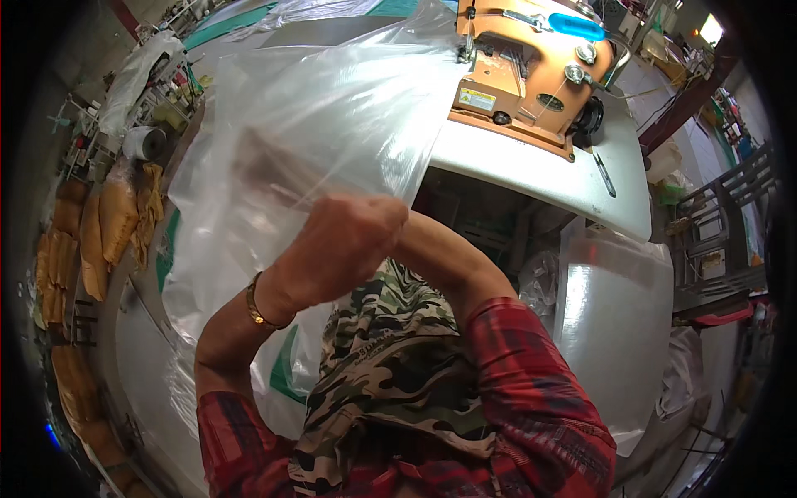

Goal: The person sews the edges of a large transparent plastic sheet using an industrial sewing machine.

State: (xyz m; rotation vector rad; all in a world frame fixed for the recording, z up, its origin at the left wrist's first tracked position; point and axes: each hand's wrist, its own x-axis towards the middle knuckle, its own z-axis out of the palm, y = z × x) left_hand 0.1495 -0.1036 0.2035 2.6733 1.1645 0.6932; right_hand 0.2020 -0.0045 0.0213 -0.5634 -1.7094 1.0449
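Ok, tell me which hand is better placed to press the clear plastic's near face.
Left, probably: the left hand is in front of the clear plastic; the right hand seems behind it, blurred.

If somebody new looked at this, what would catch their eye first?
Probably the bright orange sewing machine, on the white table at the upper right. Next, the large, shiny clear plastic sheet spreading left of it, with the person's left hand blurred in front.
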